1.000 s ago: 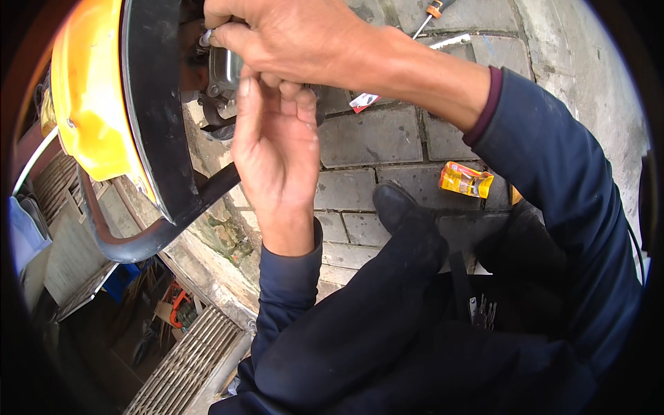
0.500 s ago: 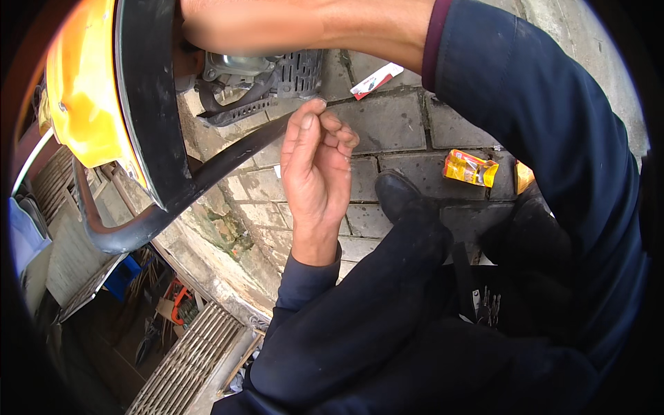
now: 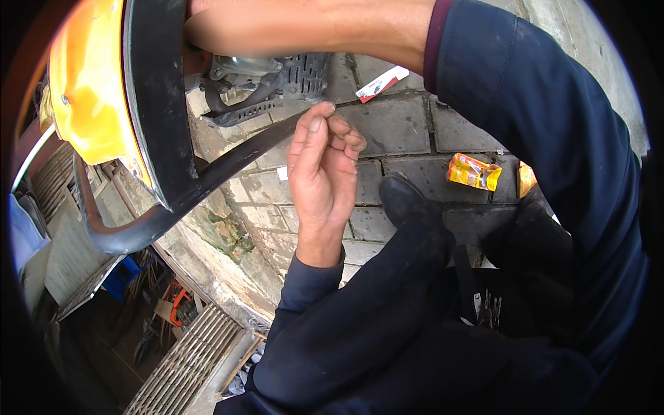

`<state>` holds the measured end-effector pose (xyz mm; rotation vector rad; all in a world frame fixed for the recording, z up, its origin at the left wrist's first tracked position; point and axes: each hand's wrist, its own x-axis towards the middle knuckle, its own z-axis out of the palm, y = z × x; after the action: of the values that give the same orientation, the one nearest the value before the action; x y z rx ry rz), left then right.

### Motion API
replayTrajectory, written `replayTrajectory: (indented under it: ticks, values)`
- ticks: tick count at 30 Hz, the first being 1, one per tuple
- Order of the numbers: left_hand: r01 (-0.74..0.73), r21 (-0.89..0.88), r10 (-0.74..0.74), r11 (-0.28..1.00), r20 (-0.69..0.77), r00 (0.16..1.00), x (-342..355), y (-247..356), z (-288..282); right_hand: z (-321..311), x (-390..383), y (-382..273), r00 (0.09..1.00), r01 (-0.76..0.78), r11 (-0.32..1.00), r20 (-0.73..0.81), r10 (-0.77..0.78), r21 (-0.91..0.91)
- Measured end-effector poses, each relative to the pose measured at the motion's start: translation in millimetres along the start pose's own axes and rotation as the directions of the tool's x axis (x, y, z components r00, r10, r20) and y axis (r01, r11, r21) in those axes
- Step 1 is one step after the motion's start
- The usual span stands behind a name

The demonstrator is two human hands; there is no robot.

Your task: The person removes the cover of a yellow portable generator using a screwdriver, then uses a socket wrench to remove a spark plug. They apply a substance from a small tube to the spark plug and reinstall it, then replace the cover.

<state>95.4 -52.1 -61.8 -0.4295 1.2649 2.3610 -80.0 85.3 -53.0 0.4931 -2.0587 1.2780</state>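
A machine with a glossy yellow casing (image 3: 90, 97) and a black panel (image 3: 158, 97) stands at the upper left. My right hand (image 3: 238, 28) reaches across the top to the inside edge of that panel; its fingers are hidden and part of it is blurred. My left hand (image 3: 324, 173) is raised palm up beside the machine's bent black tube (image 3: 242, 153). Its thumb lies against the index finger and the other fingers curl in. I cannot make out anything between them. Below my right forearm sit a grey metal part (image 3: 245, 66) and a slotted black guard (image 3: 304, 76).
On the grey paving (image 3: 394, 124) lie a red-and-white card (image 3: 382, 84) and a yellow-and-red packet (image 3: 474, 171). My dark shoe (image 3: 402, 199) rests near them. A worn stone edge (image 3: 221, 270) runs at lower left, beside a metal grille (image 3: 187, 356) and an orange-handled tool (image 3: 181, 306).
The machine, paving and left hand all sit slightly further right in the picture. Both hands keep nearly the same pose.
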Motion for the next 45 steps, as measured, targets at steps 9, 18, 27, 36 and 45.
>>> replayTrajectory:
  ticks: [9,18,27,36,45]
  values:
    - [0.004,-0.013,-0.004,1.000,-0.012,1.000,0,0,1,2,2,-3,0.982,0.038,0.982,0.188,-0.003,-0.183]
    - [0.007,-0.012,-0.007,1.000,-0.005,1.000,0,-2,-2,-5,1,-3,0.989,0.103,0.983,0.117,-0.086,-0.149]
    - [0.027,0.004,-0.027,1.000,-0.033,0.999,1,-9,-7,3,10,13,0.931,0.359,0.933,0.080,-0.357,-0.013]
    - [0.027,-0.012,-0.027,1.000,-0.019,0.999,2,-9,-13,-1,12,21,0.889,0.430,0.900,0.208,-0.408,-0.070]
    - [0.039,-0.007,-0.039,0.999,-0.031,0.999,2,-8,-14,9,11,17,0.919,0.369,0.921,0.198,-0.341,-0.124]
